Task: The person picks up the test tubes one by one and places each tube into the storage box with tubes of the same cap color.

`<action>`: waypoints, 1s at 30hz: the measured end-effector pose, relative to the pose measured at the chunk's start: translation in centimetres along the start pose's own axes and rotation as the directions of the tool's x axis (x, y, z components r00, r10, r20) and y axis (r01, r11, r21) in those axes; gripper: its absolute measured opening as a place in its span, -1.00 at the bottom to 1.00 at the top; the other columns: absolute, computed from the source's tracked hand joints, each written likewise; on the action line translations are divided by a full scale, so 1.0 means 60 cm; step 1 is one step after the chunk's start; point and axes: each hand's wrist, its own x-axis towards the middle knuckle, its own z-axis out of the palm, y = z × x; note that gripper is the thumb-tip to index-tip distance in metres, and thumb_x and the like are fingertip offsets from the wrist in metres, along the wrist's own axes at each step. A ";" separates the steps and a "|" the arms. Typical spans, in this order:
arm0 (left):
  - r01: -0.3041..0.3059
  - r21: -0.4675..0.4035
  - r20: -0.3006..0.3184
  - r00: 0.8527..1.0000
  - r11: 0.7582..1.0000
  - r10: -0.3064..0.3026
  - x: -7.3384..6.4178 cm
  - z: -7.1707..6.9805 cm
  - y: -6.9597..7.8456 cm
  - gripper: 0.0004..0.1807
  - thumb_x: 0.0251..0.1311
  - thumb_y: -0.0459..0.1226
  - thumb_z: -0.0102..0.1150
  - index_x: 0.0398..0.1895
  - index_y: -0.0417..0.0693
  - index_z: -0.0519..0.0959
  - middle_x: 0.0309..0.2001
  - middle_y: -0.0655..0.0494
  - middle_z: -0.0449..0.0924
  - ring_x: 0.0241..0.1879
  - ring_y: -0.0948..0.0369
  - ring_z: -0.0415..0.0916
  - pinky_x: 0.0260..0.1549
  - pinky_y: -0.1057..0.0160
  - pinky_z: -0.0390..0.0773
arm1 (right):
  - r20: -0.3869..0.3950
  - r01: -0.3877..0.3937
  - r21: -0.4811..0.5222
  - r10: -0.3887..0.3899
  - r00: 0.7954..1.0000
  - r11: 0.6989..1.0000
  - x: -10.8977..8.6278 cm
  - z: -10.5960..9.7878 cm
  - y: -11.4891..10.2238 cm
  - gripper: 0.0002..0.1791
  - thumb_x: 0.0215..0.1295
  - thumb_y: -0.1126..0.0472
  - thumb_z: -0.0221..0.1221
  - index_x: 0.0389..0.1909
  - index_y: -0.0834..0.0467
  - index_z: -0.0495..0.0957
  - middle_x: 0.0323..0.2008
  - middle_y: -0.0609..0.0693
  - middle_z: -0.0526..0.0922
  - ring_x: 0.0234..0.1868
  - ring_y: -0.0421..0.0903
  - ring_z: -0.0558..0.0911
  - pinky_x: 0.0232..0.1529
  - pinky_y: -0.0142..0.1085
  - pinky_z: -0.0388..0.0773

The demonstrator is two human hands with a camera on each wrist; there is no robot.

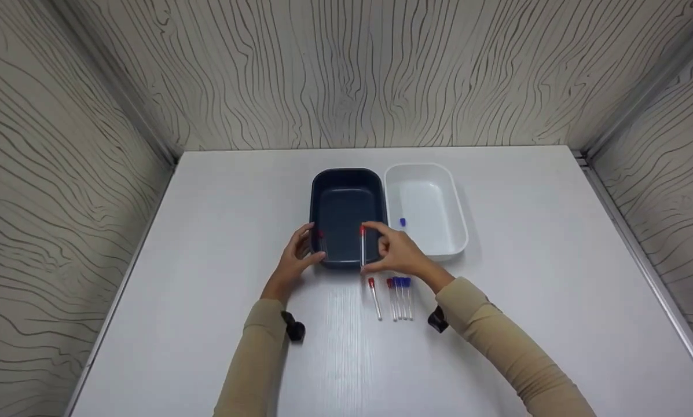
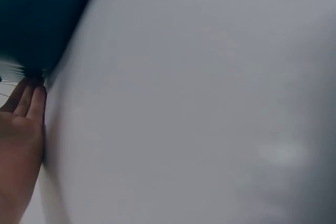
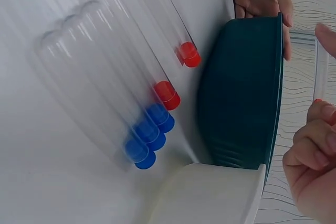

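Pressure on its two ends is all that supports my clear, slim tube with the red cap (image 1: 363,246), so a lopsided squeeze could spin it loose onto the dark teal plastic tray (image 1: 343,217) below. A dipping wrist could roll the five loose clear tubes with red or blue caps (image 1: 398,300). My right hand (image 1: 401,253) pinches lengthwise, index finger at the cap, thumb at the bottom, other fingers curled. My left hand (image 1: 292,260) lies at the tray's left side, fingers fairly straight along the outer wall, thumb over the near rim.
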 end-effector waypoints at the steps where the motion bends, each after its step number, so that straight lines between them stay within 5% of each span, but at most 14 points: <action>1: 0.005 0.002 -0.004 1.000 1.000 -0.005 0.001 -0.001 -0.005 -0.14 0.15 -0.32 0.30 0.49 0.06 0.08 0.46 -0.22 0.14 0.51 -0.10 0.06 0.52 -0.04 0.04 | 0.003 -0.003 0.011 0.003 1.000 1.000 0.005 0.000 0.000 0.00 -0.17 0.12 0.54 0.35 0.17 0.28 -0.71 -0.19 0.25 -0.67 -0.38 0.21 -0.47 -0.47 0.28; 12: -0.035 0.059 -0.021 0.999 0.998 0.037 0.012 0.002 -0.018 -0.16 0.16 -0.31 0.29 0.47 0.12 0.10 0.45 -0.20 0.17 0.48 -0.08 0.14 0.50 -0.05 0.11 | 0.002 -0.079 0.098 0.079 0.997 0.992 0.056 0.003 -0.003 0.02 -0.18 0.17 0.54 0.37 0.18 0.27 -0.71 -0.19 0.27 -0.64 -0.29 0.25 -0.56 -0.46 0.23; 19: 0.030 0.023 -0.046 0.999 0.999 -0.029 0.011 0.006 -0.018 -0.16 0.16 -0.30 0.29 0.47 0.21 0.12 0.48 -0.13 0.14 0.50 -0.05 0.10 0.51 -0.05 0.07 | 0.009 -0.127 0.071 0.126 0.992 0.989 0.075 0.016 -0.002 0.02 -0.17 0.16 0.53 0.39 0.14 0.25 -0.69 -0.18 0.28 -0.62 -0.27 0.27 -0.54 -0.45 0.25; 23: 0.066 0.005 -0.038 0.997 0.998 -0.066 0.002 0.006 -0.008 -0.16 0.17 -0.29 0.29 0.48 0.23 0.10 0.50 -0.11 0.09 0.52 -0.04 0.05 0.52 -0.05 0.04 | 0.012 -0.149 0.048 0.148 0.989 0.988 0.082 0.029 -0.005 0.03 -0.18 0.13 0.54 0.39 0.08 0.25 -0.68 -0.18 0.31 -0.61 -0.27 0.29 -0.55 -0.46 0.25; 30: 0.017 0.024 -0.003 1.000 1.000 -0.016 -0.010 0.007 0.020 -0.15 0.17 -0.33 0.27 0.49 0.03 0.08 0.46 -0.23 0.14 0.50 -0.10 0.07 0.51 -0.02 0.07 | 0.005 -0.156 -0.017 0.156 0.988 0.988 0.092 0.048 -0.007 0.01 -0.16 0.12 0.53 0.39 0.09 0.26 -0.66 -0.14 0.38 -0.63 -0.28 0.33 -0.57 -0.47 0.27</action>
